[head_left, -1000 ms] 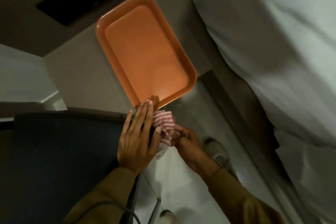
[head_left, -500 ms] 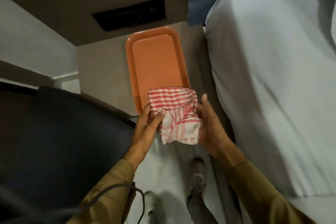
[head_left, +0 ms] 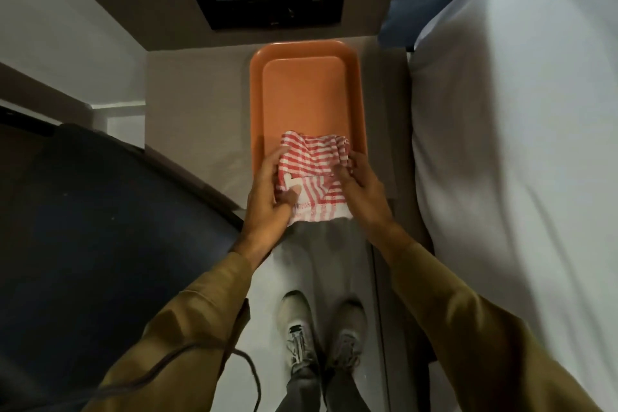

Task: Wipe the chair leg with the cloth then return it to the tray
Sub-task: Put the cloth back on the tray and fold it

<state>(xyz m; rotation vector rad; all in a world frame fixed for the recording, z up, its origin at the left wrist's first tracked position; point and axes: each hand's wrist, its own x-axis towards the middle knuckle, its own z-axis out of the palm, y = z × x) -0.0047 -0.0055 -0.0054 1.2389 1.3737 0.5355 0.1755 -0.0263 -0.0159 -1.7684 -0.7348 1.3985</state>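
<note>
While both hands pinch it from opposite sides, the red-and-white striped cloth (head_left: 312, 174) lies bunched over the near end of the orange tray (head_left: 309, 94), its lower edge hanging past the tray's near rim. Left hand (head_left: 267, 201) and right hand (head_left: 363, 187) are each closed on the fabric.

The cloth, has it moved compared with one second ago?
Yes. The cloth was bunched small just off the near end of the tray; now it is spread wider, its far part over that end, held by the left hand and right hand.
</note>
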